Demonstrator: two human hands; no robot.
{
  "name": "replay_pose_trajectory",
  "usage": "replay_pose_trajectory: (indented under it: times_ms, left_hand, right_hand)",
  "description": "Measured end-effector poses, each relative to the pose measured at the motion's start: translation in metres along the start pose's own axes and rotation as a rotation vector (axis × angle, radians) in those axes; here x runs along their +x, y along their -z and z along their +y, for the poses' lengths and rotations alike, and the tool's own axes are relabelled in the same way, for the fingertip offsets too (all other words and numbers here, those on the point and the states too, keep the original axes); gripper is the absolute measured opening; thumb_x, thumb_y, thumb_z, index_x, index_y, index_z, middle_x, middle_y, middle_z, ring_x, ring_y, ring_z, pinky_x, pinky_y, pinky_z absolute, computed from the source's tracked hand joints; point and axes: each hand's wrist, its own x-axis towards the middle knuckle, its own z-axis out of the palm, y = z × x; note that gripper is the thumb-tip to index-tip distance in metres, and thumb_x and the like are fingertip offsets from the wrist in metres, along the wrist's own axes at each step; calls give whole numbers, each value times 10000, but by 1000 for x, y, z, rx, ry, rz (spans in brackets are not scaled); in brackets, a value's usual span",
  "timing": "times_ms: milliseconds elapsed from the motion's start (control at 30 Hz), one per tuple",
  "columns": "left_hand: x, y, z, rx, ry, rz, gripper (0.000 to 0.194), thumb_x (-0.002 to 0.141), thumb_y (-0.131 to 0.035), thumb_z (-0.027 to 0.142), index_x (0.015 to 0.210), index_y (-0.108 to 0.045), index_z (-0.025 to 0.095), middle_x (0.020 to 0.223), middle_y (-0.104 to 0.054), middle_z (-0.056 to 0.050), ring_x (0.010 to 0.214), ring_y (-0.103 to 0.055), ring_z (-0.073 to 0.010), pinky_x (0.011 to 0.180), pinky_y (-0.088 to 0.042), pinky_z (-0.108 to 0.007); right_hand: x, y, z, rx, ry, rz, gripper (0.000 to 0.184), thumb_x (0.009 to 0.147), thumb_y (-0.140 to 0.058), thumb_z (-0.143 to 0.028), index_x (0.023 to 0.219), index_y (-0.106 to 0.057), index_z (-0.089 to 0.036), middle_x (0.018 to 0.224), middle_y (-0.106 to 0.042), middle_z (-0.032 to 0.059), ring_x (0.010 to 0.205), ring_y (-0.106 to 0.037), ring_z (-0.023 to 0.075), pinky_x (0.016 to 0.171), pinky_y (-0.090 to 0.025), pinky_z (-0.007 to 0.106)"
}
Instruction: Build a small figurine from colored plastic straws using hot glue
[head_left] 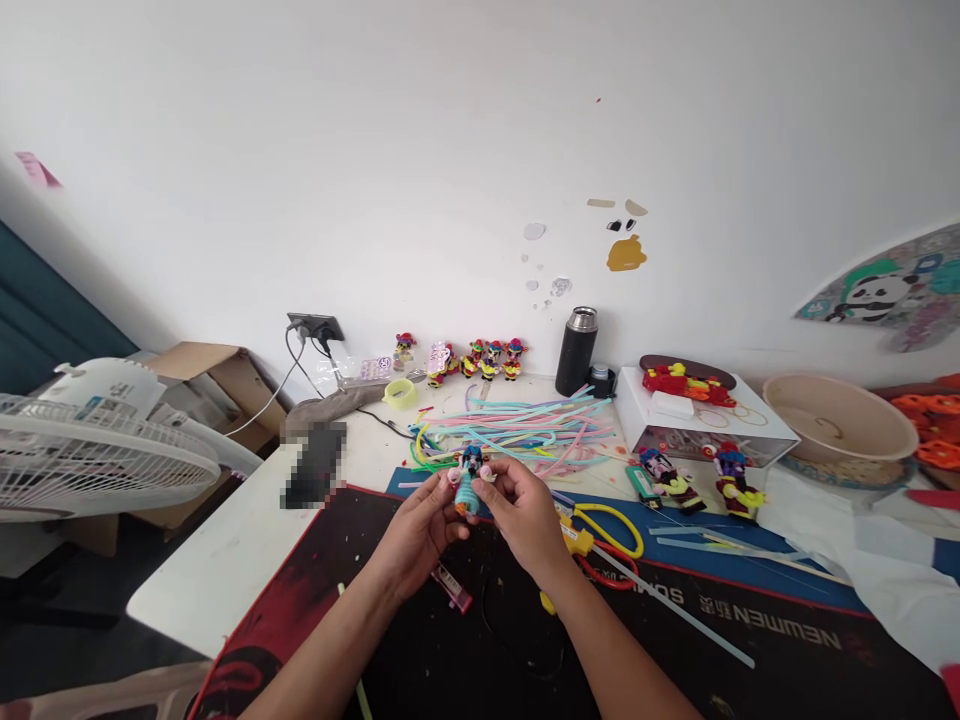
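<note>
Between both hands, above the black desk mat [420, 660], is a small fuzzy doll [466, 494] with a turquoise striped body, pink side pieces and a dark blue and red head. My left hand [421, 530] grips its left side, fingers curled underneath. The thumb and fingers of my right hand [526, 515] pinch its right side. Just beyond the doll lies a pile of pastel pipe cleaners [517, 425]. A yellow tool [576, 537], partly hidden by my right wrist, rests near yellow and red loops. Below my hands lies a small dark pink packet [453, 588].
Several finished dolls [491, 360] stand along the wall, and two more dolls [739, 482] sit at right before a white box [705, 415]. A black flask [577, 352], a tape roll [400, 393] and a beige bowl [840, 415] stand behind. A fan [97, 440] is at left.
</note>
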Motion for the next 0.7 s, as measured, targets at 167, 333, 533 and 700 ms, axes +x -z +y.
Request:
replay_pose_trajectory:
  times_ms: [167,333,533,700]
  left_hand:
    - [-9,1,9,136,-59,-17,461,763,-934,291,1135,-697,156,923,-739,-60,754,-730,-174,623,-623,-248]
    - [-12,-4,8,202,-113,34,518,716,-954,228,1143,-664,182,1028,-744,-65,787,-734,-173,678,-633,-270]
    - [-10,-8,7,192,-139,61,554,694,-955,223,1135,-620,196,944,-724,-19,710,-735,-167,677,-624,-279]
    - [-10,-7,9,174,-138,55,509,705,-939,189,1097,-615,194,908,-708,-10,689,-732,-168,655,-608,-271]
  right_hand:
    - [-2,0,-2,-58,8,-9,283,907,-716,-480,978,-689,-207,598,-486,-55,556,-444,148,563,-349,274]
    - [-2,0,-2,-74,20,-18,308,909,-717,-492,1022,-691,-207,588,-441,-72,547,-413,145,562,-332,276]
    - [-1,1,-3,-47,17,-41,347,923,-701,-501,1119,-716,-215,579,-443,-71,530,-409,150,554,-337,282]
    - [-2,2,-4,-48,35,-65,303,943,-678,-467,1114,-732,-222,596,-452,-61,543,-416,146,554,-326,277]
